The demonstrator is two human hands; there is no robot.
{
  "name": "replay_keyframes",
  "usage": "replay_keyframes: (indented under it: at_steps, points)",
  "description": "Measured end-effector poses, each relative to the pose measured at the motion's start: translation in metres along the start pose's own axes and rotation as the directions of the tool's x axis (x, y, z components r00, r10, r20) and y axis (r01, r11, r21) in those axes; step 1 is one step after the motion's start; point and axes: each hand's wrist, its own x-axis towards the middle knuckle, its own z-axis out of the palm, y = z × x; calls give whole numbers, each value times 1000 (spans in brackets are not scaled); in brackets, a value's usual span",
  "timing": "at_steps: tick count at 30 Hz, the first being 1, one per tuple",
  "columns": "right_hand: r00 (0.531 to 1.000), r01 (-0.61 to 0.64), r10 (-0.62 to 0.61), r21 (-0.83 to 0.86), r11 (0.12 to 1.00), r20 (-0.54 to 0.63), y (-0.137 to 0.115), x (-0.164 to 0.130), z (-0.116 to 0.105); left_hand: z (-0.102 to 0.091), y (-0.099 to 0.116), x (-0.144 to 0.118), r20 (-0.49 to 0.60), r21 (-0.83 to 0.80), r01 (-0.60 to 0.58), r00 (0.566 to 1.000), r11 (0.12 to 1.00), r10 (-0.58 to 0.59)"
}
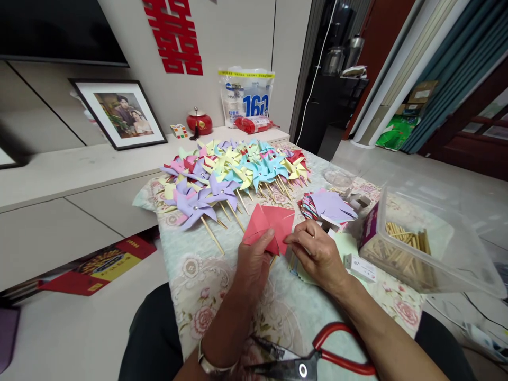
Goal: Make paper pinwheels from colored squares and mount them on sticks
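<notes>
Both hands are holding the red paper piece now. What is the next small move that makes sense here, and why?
Probably fold the next corner of the red paper to its centre. The left hand pinches its lower edge and the right hand grips its right corner, and the sheet is only partly folded. Finished pinwheels lie behind on sticks, and more sticks wait in the clear box.

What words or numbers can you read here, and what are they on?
"160" or close, last digit unclear: white bag on the counter.
Red double-happiness sign: on the wall.
Small print on the bag, purple box, white box and red packet on the floor: too blurred to read.
</notes>
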Motion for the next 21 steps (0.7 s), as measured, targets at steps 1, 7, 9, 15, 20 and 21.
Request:
replay_keyframes:
  at_steps: [1, 7, 9, 15, 20, 21]
  points:
    - [1000, -3, 3, 3, 1000, 5, 0, 0, 0, 0, 0, 0, 13, 12, -3, 1000, 1000, 2]
    - [998, -48, 46, 36, 998, 37, -1, 1, 0, 3, 1, -4, -1, 90, -25, 1000, 996, 25]
    - [997, -63, 61, 52, 997, 44, -1, 1, 0, 4, 1, -4, 2, 105, -25, 1000, 994, 25]
    - [992, -106, 100, 77, 991, 75, -2, 0, 1, 3, -1, -3, -39, 133, -20, 999, 991, 25]
    - [983, -172, 163, 124, 977, 80, -4, 2, -1, 5, -1, -5, -33, 166, -24, 999, 986, 30]
    - [979, -198, 189, 134, 971, 79, -4, 2, -2, 5, -1, -5, -27, 179, -24, 999, 984, 29]
